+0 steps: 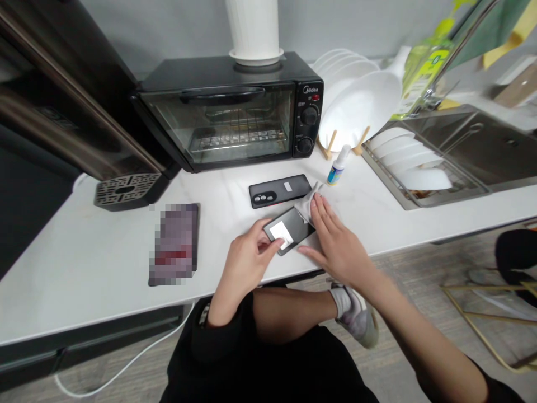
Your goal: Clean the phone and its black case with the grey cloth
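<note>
A dark phone [298,226] with a bright white patch on its screen lies tilted over the counter's front part. My left hand [254,249] grips its left end, thumb on the face and fingers at the far edge. My right hand [331,235] presses a grey cloth [307,206] onto the phone's right end, fingers close together and thumb apart. Just behind lies a black phone case [279,190] with camera holes at its left. A small white spray bottle [338,165] with a blue label stands upright behind my right hand.
A black toaster oven [226,120] stands at the back, a white pot [255,28] on top. White plates [361,106] fill a rack beside it. The sink [482,151] is at right, a pixelated flat item [176,246] at left. The white counter's [100,257] front edge is near my legs.
</note>
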Demonstrator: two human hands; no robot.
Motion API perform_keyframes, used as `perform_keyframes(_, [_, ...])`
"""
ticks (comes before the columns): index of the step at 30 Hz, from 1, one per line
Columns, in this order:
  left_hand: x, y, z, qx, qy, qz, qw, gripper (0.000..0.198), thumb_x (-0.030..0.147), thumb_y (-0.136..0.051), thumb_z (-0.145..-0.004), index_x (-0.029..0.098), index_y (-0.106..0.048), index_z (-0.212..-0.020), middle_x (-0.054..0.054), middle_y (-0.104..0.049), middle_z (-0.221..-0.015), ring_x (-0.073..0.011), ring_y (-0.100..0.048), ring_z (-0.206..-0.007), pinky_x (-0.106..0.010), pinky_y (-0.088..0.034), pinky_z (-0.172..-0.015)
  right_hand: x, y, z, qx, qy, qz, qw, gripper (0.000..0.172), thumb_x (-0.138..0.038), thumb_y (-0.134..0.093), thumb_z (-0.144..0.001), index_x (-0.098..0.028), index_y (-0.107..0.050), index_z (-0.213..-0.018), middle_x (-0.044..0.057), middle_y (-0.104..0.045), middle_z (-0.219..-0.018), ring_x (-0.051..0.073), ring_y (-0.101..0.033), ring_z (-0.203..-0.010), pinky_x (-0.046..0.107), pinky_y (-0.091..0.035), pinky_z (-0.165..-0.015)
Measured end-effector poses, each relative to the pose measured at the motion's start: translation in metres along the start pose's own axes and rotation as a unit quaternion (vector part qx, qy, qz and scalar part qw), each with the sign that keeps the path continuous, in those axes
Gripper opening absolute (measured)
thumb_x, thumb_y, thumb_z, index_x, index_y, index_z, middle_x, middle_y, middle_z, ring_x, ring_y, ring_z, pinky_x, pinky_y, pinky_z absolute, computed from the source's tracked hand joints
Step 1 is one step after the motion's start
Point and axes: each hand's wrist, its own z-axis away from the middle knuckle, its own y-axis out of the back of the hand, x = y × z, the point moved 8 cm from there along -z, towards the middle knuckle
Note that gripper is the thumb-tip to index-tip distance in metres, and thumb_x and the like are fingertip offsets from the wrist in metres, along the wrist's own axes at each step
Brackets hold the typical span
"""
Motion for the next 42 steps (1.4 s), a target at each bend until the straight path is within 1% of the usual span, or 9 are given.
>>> perform_keyframes(5, [-0.003,0.000,-0.001,0.003,-0.011,-0.004,1.000,0.038,0.038,-0.069,-0.092,0.023,-0.064,-0.126,-0.003,-0.081,-0.099,-0.0224,-0.078,-0.089,-0.032,-0.060,-0.082,-0.039,-0.016,0.005,-0.050,0.096,-0.035,0.994,0.110,-0.075,-0.049,-0.095,-0.006,-0.004,-0.168,0.022,-0.016,-0.174,0.031,-0.013,-0.164,0.053,-0.033,-0.129])
perform_keyframes(9, [-0.004,0.000,-0.001,-0.006,-0.012,-0.006,1.000,0.047,0.040,-0.070,-0.092,0.024,-0.060,-0.134,-0.002,-0.080,-0.094,-0.0211,-0.077,-0.087,-0.032,-0.059,-0.084,-0.022,-0.010,-0.004,-0.019,0.016,-0.014,1.000,0.099,-0.069,-0.050,-0.098,-0.013,-0.009,-0.169,0.018,-0.019,-0.174,0.031,-0.015,-0.163,0.057,-0.034,-0.127])
perform_keyframes(14, [0.000,0.002,0.000,-0.008,-0.022,-0.041,0.999,0.029,0.038,-0.064,-0.093,0.022,-0.064,-0.118,-0.003,-0.078,-0.092,-0.0220,-0.076,-0.084,-0.031,-0.057,-0.078,-0.043,-0.013,-0.010,-0.052,0.109,-0.088,0.989,0.102,-0.077,-0.050,-0.094,-0.014,-0.019,-0.168,0.015,-0.028,-0.172,0.028,-0.023,-0.162,0.053,-0.030,-0.130])
perform_keyframes(18, [-0.002,0.001,-0.001,-0.008,-0.014,-0.036,0.999,0.039,0.041,-0.070,-0.090,0.023,-0.063,-0.124,-0.001,-0.076,-0.084,-0.0214,-0.075,-0.077,-0.029,-0.056,-0.073,-0.032,-0.003,-0.019,-0.019,0.030,-0.058,0.998,0.085,-0.069,-0.047,-0.100,-0.017,-0.032,-0.164,0.013,-0.035,-0.169,0.031,-0.029,-0.160,0.057,-0.035,-0.127])
perform_keyframes(21, [-0.003,0.002,-0.002,0.000,-0.010,-0.046,0.999,0.034,0.038,-0.067,-0.090,0.022,-0.064,-0.120,-0.003,-0.078,-0.093,-0.0229,-0.075,-0.081,-0.030,-0.055,-0.073,-0.042,-0.005,-0.023,-0.045,0.089,-0.075,0.992,0.088,-0.073,-0.045,-0.098,-0.015,-0.035,-0.163,0.012,-0.036,-0.169,0.029,-0.027,-0.161,0.054,-0.035,-0.128])
perform_keyframes(27, [-0.003,0.000,-0.001,-0.002,-0.015,-0.004,1.000,0.043,0.039,-0.070,-0.091,0.023,-0.063,-0.130,-0.001,-0.079,-0.088,-0.0207,-0.075,-0.080,-0.030,-0.057,-0.077,-0.012,-0.004,-0.019,0.000,-0.003,-0.023,1.000,0.083,-0.061,-0.044,-0.104,-0.019,-0.014,-0.169,0.014,-0.023,-0.174,0.032,-0.020,-0.162,0.061,-0.033,-0.126])
perform_keyframes(32, [-0.008,0.001,-0.002,0.009,-0.014,0.018,1.000,0.038,0.036,-0.071,-0.089,0.022,-0.066,-0.124,-0.005,-0.081,-0.102,-0.0232,-0.078,-0.091,-0.033,-0.059,-0.083,-0.017,-0.012,0.001,-0.073,0.107,-0.036,0.991,0.099,-0.070,-0.045,-0.099,-0.019,0.002,-0.169,0.014,-0.020,-0.174,0.029,-0.018,-0.163,0.054,-0.032,-0.129])
perform_keyframes(36, [-0.011,0.000,-0.003,0.000,-0.003,0.035,0.999,0.046,0.041,-0.072,-0.090,0.024,-0.062,-0.132,-0.004,-0.081,-0.098,-0.0215,-0.077,-0.088,-0.032,-0.059,-0.084,0.007,-0.003,0.000,-0.014,-0.014,0.004,1.000,0.097,-0.067,-0.046,-0.101,-0.015,-0.002,-0.169,0.020,-0.016,-0.174,0.034,-0.018,-0.162,0.058,-0.034,-0.127])
perform_keyframes(42, [-0.011,0.002,-0.003,-0.002,0.002,0.031,1.000,0.039,0.038,-0.071,-0.089,0.019,-0.064,-0.123,-0.002,-0.078,-0.087,-0.0200,-0.075,-0.081,-0.029,-0.057,-0.076,-0.030,-0.016,0.005,-0.039,0.062,-0.039,0.997,0.108,-0.075,-0.049,-0.095,-0.012,-0.001,-0.169,0.019,-0.017,-0.174,0.032,-0.018,-0.163,0.053,-0.034,-0.129])
